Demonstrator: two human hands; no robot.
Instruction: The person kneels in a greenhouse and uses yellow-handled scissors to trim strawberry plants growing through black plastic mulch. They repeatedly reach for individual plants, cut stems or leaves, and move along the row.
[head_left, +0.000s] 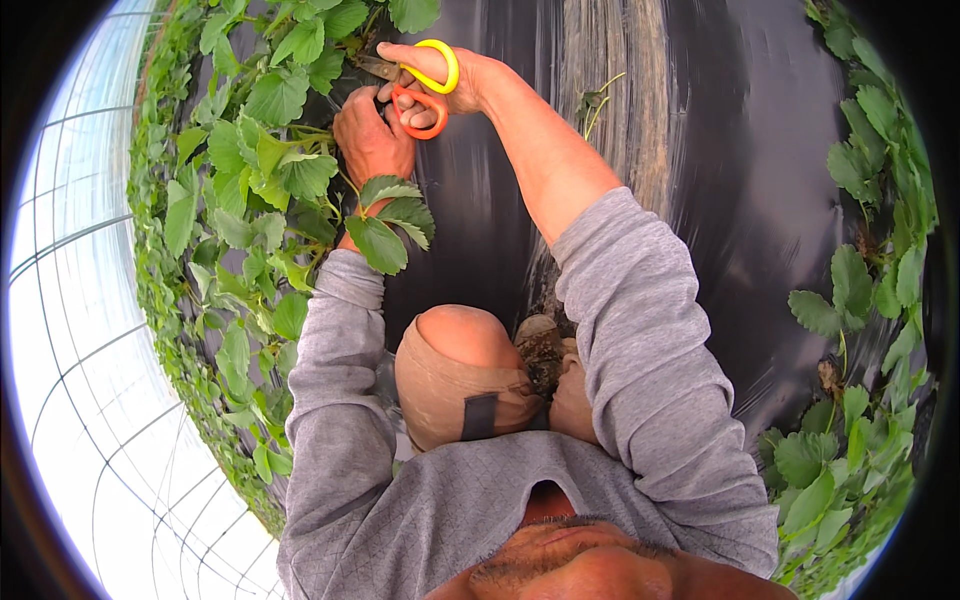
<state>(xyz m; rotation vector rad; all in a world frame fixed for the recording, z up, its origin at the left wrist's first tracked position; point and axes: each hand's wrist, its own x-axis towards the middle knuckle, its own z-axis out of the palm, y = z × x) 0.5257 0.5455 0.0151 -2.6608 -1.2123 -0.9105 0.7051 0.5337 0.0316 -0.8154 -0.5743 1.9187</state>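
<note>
My right hand (442, 86) grips a pair of scissors (430, 69) with one yellow and one orange-red handle loop. Their metal blades point left, into the leaves of a strawberry plant (277, 97). Just below the blades, my left hand (373, 139) is bent down at the base of the plants, beside the black plastic film (472, 202). Its fingertips are hidden, so whether it pinches a stem does not show. A strawberry leaf (379, 240) with three leaflets lies across my left wrist.
Strawberry rows run along the left and the right, where more plants (814, 457) grow through film. A soiled furrow (626, 82) lies between them, with a cut leaf stalk (596, 112) on it. My bent knee (465, 337) is below my hands. Greenhouse framing (82, 232) curves at far left.
</note>
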